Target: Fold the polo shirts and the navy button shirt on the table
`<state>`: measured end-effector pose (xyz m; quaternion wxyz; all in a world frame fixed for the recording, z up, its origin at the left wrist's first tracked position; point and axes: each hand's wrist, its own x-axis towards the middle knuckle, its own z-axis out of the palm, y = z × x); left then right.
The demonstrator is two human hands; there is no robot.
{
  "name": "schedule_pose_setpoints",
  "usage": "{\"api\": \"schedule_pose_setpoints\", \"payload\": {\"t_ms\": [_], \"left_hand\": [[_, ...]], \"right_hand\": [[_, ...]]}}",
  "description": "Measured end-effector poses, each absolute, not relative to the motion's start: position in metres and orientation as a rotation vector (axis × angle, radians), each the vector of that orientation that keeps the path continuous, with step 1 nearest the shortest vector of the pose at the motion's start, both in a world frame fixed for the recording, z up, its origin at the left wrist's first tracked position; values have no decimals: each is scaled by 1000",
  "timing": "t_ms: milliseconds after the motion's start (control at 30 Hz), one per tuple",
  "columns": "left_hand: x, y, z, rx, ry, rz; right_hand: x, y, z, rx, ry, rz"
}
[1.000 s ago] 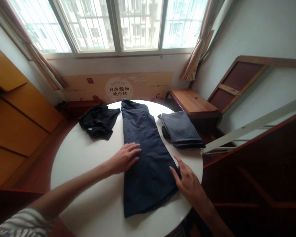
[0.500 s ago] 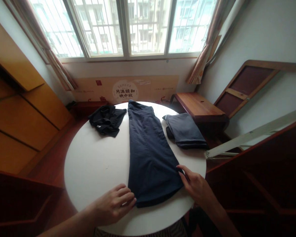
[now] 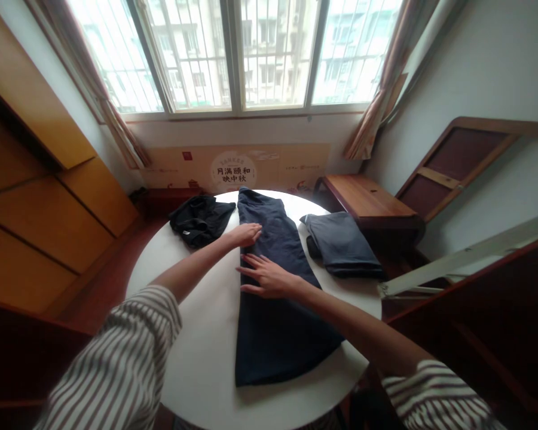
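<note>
A long dark blue garment (image 3: 291, 340) lies flat on the round white table (image 3: 197, 358), its wider end toward me. It seems folded lengthwise; its exact kind is not clear. My left hand (image 3: 250, 234) rests on its upper left part with the fingers curled in, and the fingertips are hidden. Nearer to me, my right hand (image 3: 269, 277) lies on the cloth with fingers spread, the tips reaching the garment's left edge. To the left is a crumpled black garment (image 3: 199, 220) with a small white tag. A folded grey-blue garment (image 3: 345, 245) lies to the right.
A low wooden bench (image 3: 367, 197) stands beyond the table at the right. Behind the table are a printed panel (image 3: 287, 170) and a barred window (image 3: 273, 54). Orange-brown cabinets (image 3: 31, 221) line the left side. A pale metal bar (image 3: 466, 254) runs along the right.
Both hands have left the garment's near corners and moved up onto its middle and upper left. The right hand has released the near right edge and opened. The view has shifted slightly.
</note>
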<state>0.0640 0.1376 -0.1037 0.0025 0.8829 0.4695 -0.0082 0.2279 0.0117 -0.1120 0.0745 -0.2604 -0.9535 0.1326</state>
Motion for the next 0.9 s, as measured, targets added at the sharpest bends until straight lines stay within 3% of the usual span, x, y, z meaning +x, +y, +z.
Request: {"api": "schedule_pose_setpoints", "payload": {"t_ms": [167,400,733,800,900], "left_hand": [[60,178,-134,2690,1689,-131],[66,222,-147,2599,1827,-133],[65,252,-154,2516,1947,-28],[64,250,-156,2526,1957,-4],[63,247,-158,2538,1972,17]], "right_hand": [[227,-26,-129,-698,-2851,557],[249,-89,-106,-480,-2833,841],[251,-93,-117,13,-2842,574],[243,-54,-108,-138,-2772,588],[225,28,-83,-812,-2603,390]]}}
